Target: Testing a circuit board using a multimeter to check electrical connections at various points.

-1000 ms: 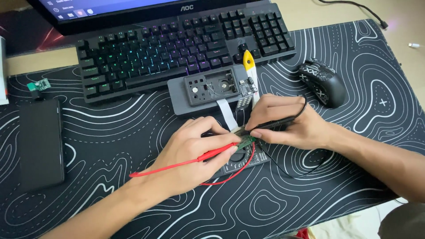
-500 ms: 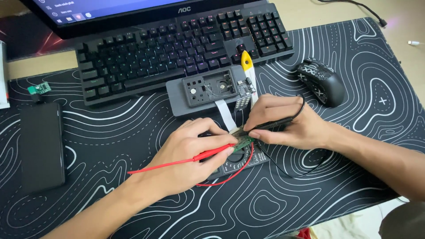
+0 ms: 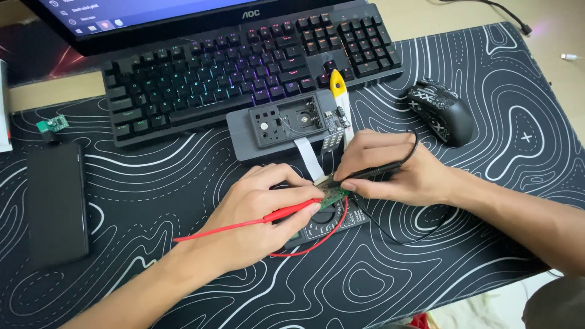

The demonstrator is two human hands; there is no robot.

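Green circuit board (image 3: 333,196), small and narrow, touched by both probes.

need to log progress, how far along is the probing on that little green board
Done: the grey device lies opened, its ribbon cable leading to the small green board. In hand: the left hand holds the red probe and the right hand the black probe, both tips at the board, over the multimeter. Left: the device is not yet closed.
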